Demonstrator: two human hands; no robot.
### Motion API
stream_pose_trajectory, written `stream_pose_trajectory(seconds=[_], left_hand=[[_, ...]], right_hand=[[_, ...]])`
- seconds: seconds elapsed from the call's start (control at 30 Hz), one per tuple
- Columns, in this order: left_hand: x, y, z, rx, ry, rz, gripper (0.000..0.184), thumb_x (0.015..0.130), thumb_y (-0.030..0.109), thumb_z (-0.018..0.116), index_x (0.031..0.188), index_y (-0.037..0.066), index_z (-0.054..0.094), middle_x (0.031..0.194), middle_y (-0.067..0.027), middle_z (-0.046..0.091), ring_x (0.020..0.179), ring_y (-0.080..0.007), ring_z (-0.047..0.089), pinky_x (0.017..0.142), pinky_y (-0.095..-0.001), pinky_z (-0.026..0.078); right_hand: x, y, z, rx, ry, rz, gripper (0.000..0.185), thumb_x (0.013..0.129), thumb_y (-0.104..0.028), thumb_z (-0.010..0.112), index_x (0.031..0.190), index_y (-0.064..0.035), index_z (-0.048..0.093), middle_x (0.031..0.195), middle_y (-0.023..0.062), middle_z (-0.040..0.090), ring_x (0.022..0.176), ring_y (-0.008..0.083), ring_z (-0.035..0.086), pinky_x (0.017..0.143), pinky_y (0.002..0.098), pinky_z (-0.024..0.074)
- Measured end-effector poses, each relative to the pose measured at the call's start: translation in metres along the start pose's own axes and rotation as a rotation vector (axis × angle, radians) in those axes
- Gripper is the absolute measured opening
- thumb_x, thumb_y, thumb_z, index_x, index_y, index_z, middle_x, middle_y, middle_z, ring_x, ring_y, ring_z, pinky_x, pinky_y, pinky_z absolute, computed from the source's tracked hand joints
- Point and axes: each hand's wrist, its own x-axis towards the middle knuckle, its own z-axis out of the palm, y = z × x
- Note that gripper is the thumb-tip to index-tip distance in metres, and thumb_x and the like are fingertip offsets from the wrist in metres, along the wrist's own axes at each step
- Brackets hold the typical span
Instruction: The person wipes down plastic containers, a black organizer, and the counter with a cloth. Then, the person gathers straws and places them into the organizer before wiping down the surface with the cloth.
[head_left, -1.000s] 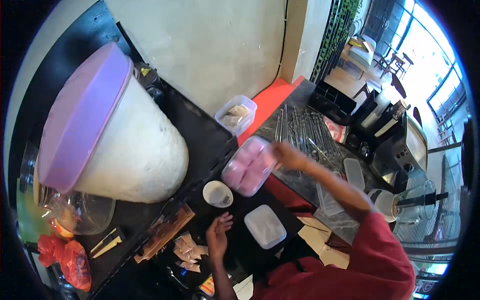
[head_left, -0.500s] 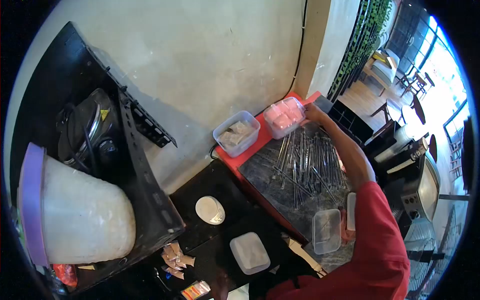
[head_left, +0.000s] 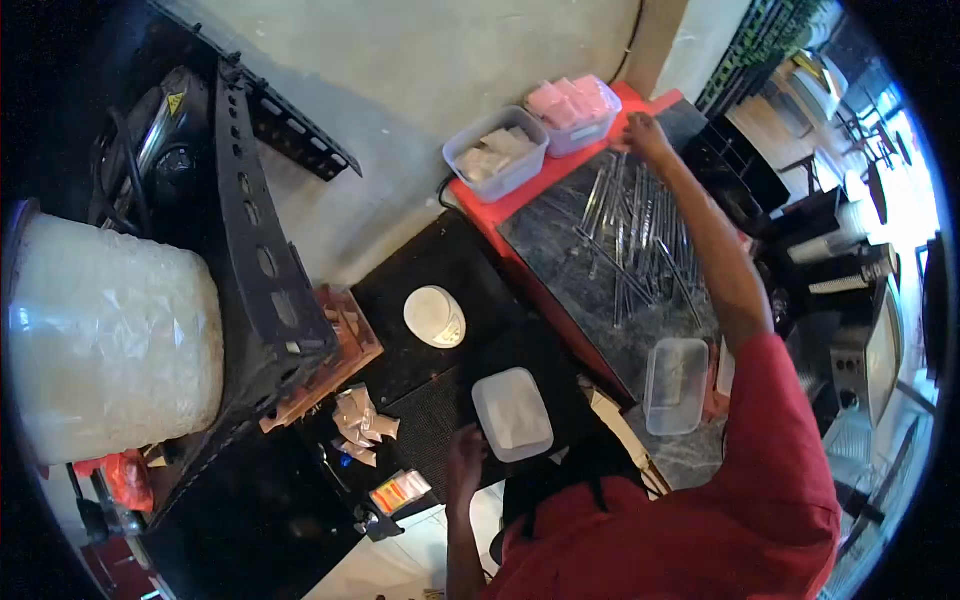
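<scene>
My right hand (head_left: 640, 135) is just off the corner of a clear tub of pink packets (head_left: 575, 108), its fingers curled loosely and nothing seen in them. That tub stands on the red strip (head_left: 492, 210) by the wall, beside a tub of pale packets (head_left: 495, 155). Near the black table's edge, my left hand (head_left: 467, 455) is beside a white-lidded container (head_left: 513, 415), fingers dark and partly spread, holding nothing visible. A round white scale (head_left: 434, 317) sits farther back on the black table.
Wrapped straws (head_left: 640, 235) cover the grey counter, with an empty clear tub (head_left: 676, 386) nearer me. Small brown packets (head_left: 362, 422) and a labelled pack (head_left: 400, 491) lie at the left. A large wrapped bucket (head_left: 115, 335) stands on the black shelf.
The pink-packet tub went from my right hand to the red strip beside the other tub, and that hand has come off it. My left hand moved next to the white-lidded container. The view shifted.
</scene>
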Motion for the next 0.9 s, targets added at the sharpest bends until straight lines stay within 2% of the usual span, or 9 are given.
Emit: stream_pose_trajectory(seconds=[0.17, 0.37, 0.43, 0.47, 0.5, 0.57, 0.73, 0.83, 0.9], left_hand=[[0.008, -0.021, -0.001, 0.331, -0.117, 0.233, 0.026, 0.095, 0.013, 0.059, 0.118, 0.004, 0.049, 0.105, -0.0103, 0.057, 0.091, -0.0204, 0.061, 0.077, -0.0335, 0.057], [-0.011, 0.001, 0.002, 0.074, -0.286, 0.054, 0.025, 0.093, 0.003, 0.057, 0.115, -0.001, 0.045, 0.105, -0.0138, 0.055, 0.089, -0.0202, 0.063, 0.078, -0.0353, 0.06], [-0.011, 0.004, 0.0, 0.11, -0.328, 0.06, 0.026, 0.093, 0.001, 0.057, 0.115, -0.001, 0.044, 0.106, -0.0147, 0.054, 0.089, -0.0203, 0.063, 0.079, -0.0358, 0.06], [-0.007, 0.001, -0.002, 0.119, -0.352, 0.069, 0.025, 0.093, 0.001, 0.057, 0.115, -0.001, 0.044, 0.105, -0.0144, 0.055, 0.089, -0.0205, 0.064, 0.078, -0.0351, 0.06], [-0.004, -0.001, -0.003, 0.127, -0.37, 0.079, 0.025, 0.094, 0.002, 0.056, 0.115, 0.0, 0.044, 0.105, -0.0141, 0.055, 0.089, -0.0206, 0.064, 0.077, -0.0345, 0.06], [-0.012, 0.009, -0.005, 0.182, -0.364, 0.088, 0.025, 0.094, 0.004, 0.057, 0.116, 0.0, 0.045, 0.104, -0.0135, 0.056, 0.088, -0.0198, 0.064, 0.075, -0.0334, 0.06], [-0.017, 0.018, -0.017, 0.227, -0.335, 0.142, 0.026, 0.096, 0.01, 0.055, 0.12, 0.0, 0.053, 0.1, -0.0103, 0.061, 0.082, -0.017, 0.064, 0.071, -0.0308, 0.058], [-0.023, 0.03, -0.019, 0.097, -0.331, 0.15, 0.027, 0.098, 0.012, 0.053, 0.122, 0.0, 0.053, 0.104, -0.012, 0.061, 0.086, -0.018, 0.065, 0.073, -0.0307, 0.057], [-0.014, 0.023, -0.016, 0.115, -0.288, 0.252, 0.028, 0.099, 0.016, 0.053, 0.123, 0.001, 0.053, 0.105, -0.0111, 0.062, 0.089, -0.0181, 0.065, 0.074, -0.031, 0.057]], right_hand=[[-0.243, -0.045, -0.052, -0.196, -0.358, 0.131, 0.023, 0.099, -0.018, 0.048, 0.098, 0.0005, 0.061, 0.084, 0.0068, 0.067, 0.067, 0.0124, 0.065, 0.055, 0.0249, 0.0526], [-0.455, 0.174, -0.267, -1.383, 0.364, 0.296, 0.056, 0.079, -0.048, 0.072, 0.104, 0.0004, 0.06, 0.097, 0.0251, 0.066, 0.093, 0.0436, 0.062, 0.081, 0.0521, 0.0484], [-0.499, 0.175, -0.237, -1.278, 0.608, 0.218, 0.056, 0.08, -0.045, 0.072, 0.106, 0.0039, 0.064, 0.099, 0.0237, 0.068, 0.089, 0.0402, 0.066, 0.073, 0.046, 0.0508], [-0.5, 0.163, -0.241, -0.866, 0.364, 0.627, 0.057, 0.077, -0.042, 0.076, 0.111, 0.0022, 0.063, 0.106, 0.0237, 0.066, 0.098, 0.0378, 0.063, 0.077, 0.0456, 0.0492], [-0.503, 0.157, -0.232, -0.865, 0.366, 0.614, 0.057, 0.077, -0.042, 0.076, 0.111, 0.0022, 0.063, 0.106, 0.0237, 0.066, 0.098, 0.0378, 0.063, 0.077, 0.0456, 0.0492], [-0.521, 0.171, -0.22, -0.72, 0.666, 0.176, 0.053, 0.077, -0.038, 0.076, 0.112, -0.0005, 0.062, 0.102, 0.0202, 0.067, 0.093, 0.0314, 0.064, 0.075, 0.043, 0.0491], [-0.506, 0.055, -0.161, -0.662, 1.158, -0.125, 0.023, 0.095, -0.019, 0.054, 0.109, -0.0007, 0.059, 0.098, 0.019, 0.067, 0.091, 0.0387, 0.063, 0.081, 0.0422, 0.0483], [-0.515, -0.057, -0.038, -0.506, 0.88, -0.285, 0.017, 0.097, -0.012, 0.05, 0.108, -0.0006, 0.056, 0.086, 0.0157, 0.061, 0.077, 0.0254, 0.058, 0.073, 0.0371, 0.0482], [-0.512, 0.0, 0.016, -0.729, 0.64, -0.358, 0.013, 0.095, -0.008, 0.053, 0.106, -0.0007, 0.054, 0.086, 0.0117, 0.06, 0.077, 0.0186, 0.055, 0.071, 0.034, 0.0476]])
